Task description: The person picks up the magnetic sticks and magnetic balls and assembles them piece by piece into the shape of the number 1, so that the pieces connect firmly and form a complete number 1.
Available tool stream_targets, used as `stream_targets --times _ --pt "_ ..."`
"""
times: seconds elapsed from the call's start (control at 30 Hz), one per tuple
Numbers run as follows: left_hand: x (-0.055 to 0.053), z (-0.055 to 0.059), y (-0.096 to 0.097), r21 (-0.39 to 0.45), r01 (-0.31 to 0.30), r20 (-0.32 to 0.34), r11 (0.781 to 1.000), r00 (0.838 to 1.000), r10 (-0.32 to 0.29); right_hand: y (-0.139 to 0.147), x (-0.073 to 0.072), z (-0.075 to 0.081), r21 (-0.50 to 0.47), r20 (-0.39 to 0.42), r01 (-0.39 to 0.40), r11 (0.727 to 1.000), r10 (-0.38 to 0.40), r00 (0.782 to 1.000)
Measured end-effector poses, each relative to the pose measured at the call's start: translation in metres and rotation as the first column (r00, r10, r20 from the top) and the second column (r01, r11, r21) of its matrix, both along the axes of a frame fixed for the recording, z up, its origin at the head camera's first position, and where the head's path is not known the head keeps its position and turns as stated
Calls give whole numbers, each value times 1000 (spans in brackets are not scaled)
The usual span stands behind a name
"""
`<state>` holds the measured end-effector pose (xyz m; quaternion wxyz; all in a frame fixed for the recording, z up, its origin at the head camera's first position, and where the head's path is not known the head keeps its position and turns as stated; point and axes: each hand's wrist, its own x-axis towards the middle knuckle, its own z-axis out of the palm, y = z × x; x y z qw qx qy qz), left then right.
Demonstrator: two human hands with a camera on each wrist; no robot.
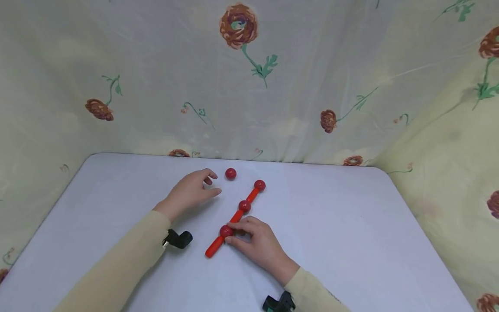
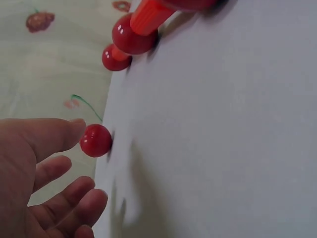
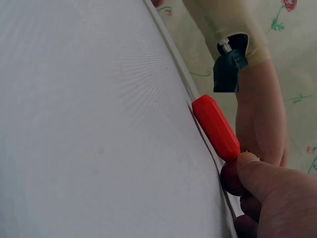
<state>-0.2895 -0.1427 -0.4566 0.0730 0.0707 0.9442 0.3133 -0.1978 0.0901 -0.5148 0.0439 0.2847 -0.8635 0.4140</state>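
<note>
A chain of red balls joined by orange-red rods (image 1: 214, 247) lies slanted on the white table. My right hand (image 1: 259, 245) pinches its nearest ball (image 1: 226, 231) between thumb and fingers; the right wrist view shows the thumb against that ball (image 3: 231, 179), just below the faceted end rod (image 3: 216, 128). Farther along are a middle ball (image 1: 244, 206) and an end ball (image 1: 259, 185). Beyond the chain's left side sits a loose red ball (image 1: 231, 173). My left hand (image 1: 191, 190) is just left of it, fingers loosely bent and holding nothing; the left wrist view shows the loose ball (image 2: 96, 141) past the thumb tip.
The white tabletop (image 1: 331, 225) has rounded far corners. Behind it and along both sides hangs a pale cloth (image 1: 296, 86) printed with flowers. A black camera mount (image 1: 178, 238) is strapped to the left wrist, another mount (image 1: 280, 302) to the right.
</note>
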Motion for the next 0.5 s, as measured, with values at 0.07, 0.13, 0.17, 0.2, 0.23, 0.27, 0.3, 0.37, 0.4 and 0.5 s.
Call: stream_targets --times 0.07,0.13,0.17,0.2,0.23,0.27,0.3,0.37,0.4,0.5 --pt "-11 -3 4 17 -5 20 1000 1000 5 1 0 0 0 4 5 1000 -5 1000" --pt "-19 -6 6 38 -14 36 999 999 13 1 -1 0 -4 15 7 1000 -7 1000" --pt "-22 -7 7 45 -16 39 999 999 15 1 -1 0 -4 23 7 1000 -6 1000" --pt "-26 -8 8 48 -20 39 999 999 18 1 0 0 -4 32 4 1000 -4 999" --pt "-28 -8 8 49 -26 38 998 999 24 1 0 0 -5 40 0 1000 0 999" --pt "-31 -9 9 51 -32 38 998 999 30 1 0 0 -6 48 -4 1000 4 999" --pt "-33 -9 9 48 -34 34 998 999 33 0 0 -1 -5 52 -7 1000 8 999" --pt "-36 -9 12 35 -37 31 999 999 36 0 1 -1 -4 53 -11 1000 11 999" --pt "-38 -9 14 28 -39 28 999 999 38 1 1 0 -6 51 -12 1000 12 999" --pt "-43 -6 21 2 -39 9 999 999 39 1 1 1 -8 34 -10 1000 10 999"
